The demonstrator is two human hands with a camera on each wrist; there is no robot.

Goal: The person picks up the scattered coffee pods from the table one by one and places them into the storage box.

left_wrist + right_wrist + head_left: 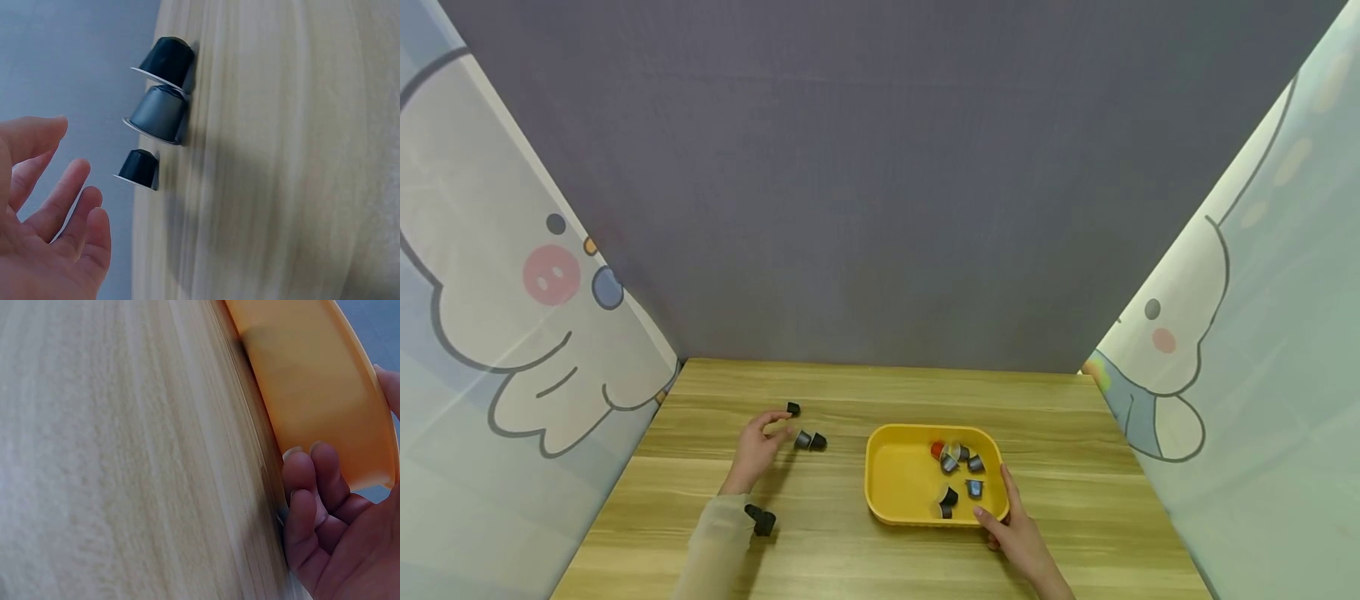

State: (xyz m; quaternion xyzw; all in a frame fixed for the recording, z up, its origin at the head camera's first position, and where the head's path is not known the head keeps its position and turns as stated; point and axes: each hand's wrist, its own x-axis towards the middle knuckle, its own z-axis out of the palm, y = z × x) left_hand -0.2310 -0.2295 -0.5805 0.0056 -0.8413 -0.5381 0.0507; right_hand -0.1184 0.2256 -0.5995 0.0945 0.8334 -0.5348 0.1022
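My left hand (756, 450) hovers over the left of the table, its fingers loosely bent and holding nothing. Close to its fingertips lies a black coffee capsule (793, 409), with a grey capsule (802, 439) and another black capsule (819, 442) side by side to the right. In the left wrist view, the grey capsule (157, 114) lies between the two black ones. A yellow tray (887, 492) holds several capsules, among them a red one (937, 450) and a blue one (975, 489). My right hand (1018, 533) grips its near right corner, thumb on the rim.
The wooden table (820, 550) ends at a grey backdrop (865, 250) behind. Cartoon-printed cloth walls (535, 375) flank both sides. A small black device (761, 520) sits at my left wrist.
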